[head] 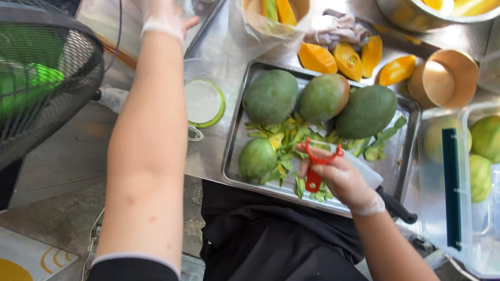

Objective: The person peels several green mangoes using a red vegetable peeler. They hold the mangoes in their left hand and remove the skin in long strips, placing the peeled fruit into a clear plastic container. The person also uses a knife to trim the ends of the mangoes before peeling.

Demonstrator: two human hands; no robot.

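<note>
- A red peeler point(317, 165) and a knife point(383, 191) are pinched in the curled right hand point(344, 182), lower centre.
- Mangoes point(323, 97) lie just above it on the tray point(235, 136).
- The left hand point(164, 15) is stretched to the top edge, fingers cut off; their state cannot be told.

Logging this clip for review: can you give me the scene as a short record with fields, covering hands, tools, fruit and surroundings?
Right hand: gloved, holding a red peeler and a knife over the metal tray
Left hand: gloved, stretched far forward over the steel counter, holding nothing visible
Tray contents: four green mangoes, green peel strips
Behind tray: peeled orange mango pieces, a paper bowl
Right side: clear plastic box with more mangoes
Left side: fan
</note>
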